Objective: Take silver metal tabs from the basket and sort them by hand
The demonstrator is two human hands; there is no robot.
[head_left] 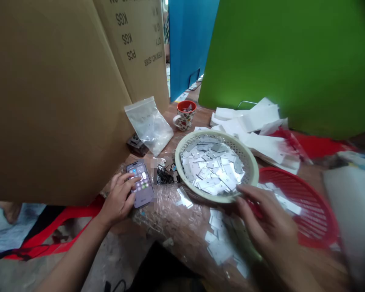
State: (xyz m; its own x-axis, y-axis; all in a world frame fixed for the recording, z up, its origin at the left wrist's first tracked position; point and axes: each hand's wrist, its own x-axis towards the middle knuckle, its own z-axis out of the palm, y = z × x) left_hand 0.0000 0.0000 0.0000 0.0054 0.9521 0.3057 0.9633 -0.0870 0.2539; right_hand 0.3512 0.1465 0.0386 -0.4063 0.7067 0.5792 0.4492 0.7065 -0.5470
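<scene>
My left hand [119,199] rests on a smartphone [140,183] lying on the table, thumb touching its lit screen, fingers curled at its edge. My right hand [269,225], blurred, hovers with fingers spread at the near rim of a cream plastic basket [253,164] filled with several small silvery white tags. It holds nothing that I can see. More loose tags [220,239] lie on clear plastic sheeting under that hand.
A red basket [314,219] with a few tags sits right of the cream one. Behind are stacked white paper bags [255,121], a patterned mug [185,115], a zip bag [149,123], small dark parts [164,175], cardboard boxes [54,93] and green [292,61] and blue panels.
</scene>
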